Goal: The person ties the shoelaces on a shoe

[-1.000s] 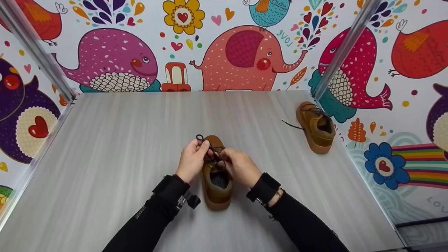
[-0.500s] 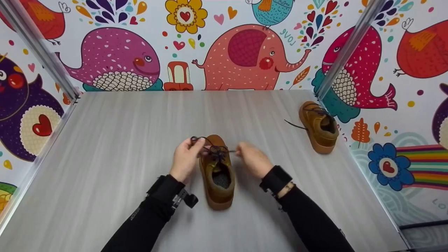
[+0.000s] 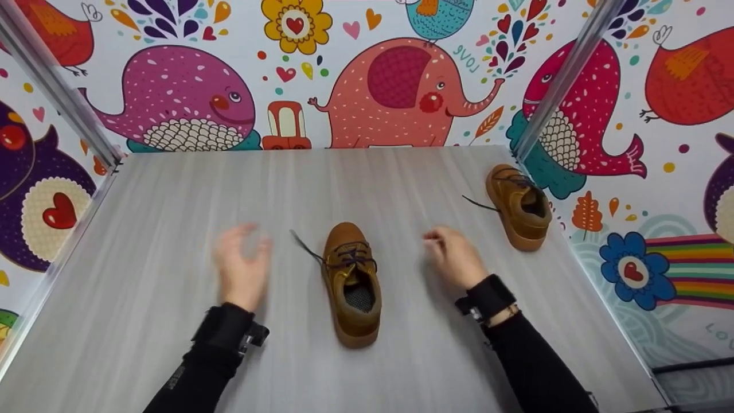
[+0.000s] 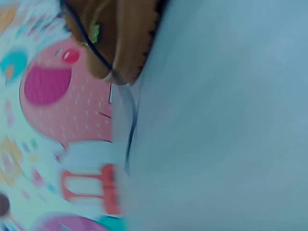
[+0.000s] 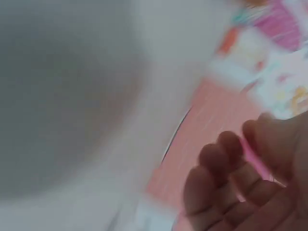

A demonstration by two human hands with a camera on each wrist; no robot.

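Standing on the counter (image 3: 401, 189): near shoe (image 3: 342, 281), sole down, toward six o'clock from the middle of the head view; toe near twelve, heel near six. Clock below centred on it.
Near lace (image 3: 312, 253): threaded across the tongue; one end free, trailing toward ten to eleven o'clock. Other end not made out. Visible again in left wrist view, dark and blurred, running past the toe.
Left hand (image 3: 242, 268): between nine and ten o'clock, off the near shoe; blurred, thumb and fingers apart, nothing held.
Right hand (image 3: 457, 255): between two and three o'clock, off both shoes; fingers loosely bent, thumb apart from them in right wrist view, nothing seen in the grasp.
Far shoe (image 3: 516, 212): at two o'clock, sole down, beside the printed wall (image 3: 682, 206); toe toward eleven, touched by neither hand.
Far lace (image 3: 479, 202): one end loose toward ten o'clock; crossings too small to read for a knot.
Both laces: judged partway. Threading in place on each shoe; no standing bow on the near one, free ends left untied as far as shown. Hidden knot under near crossings: cannot tell.
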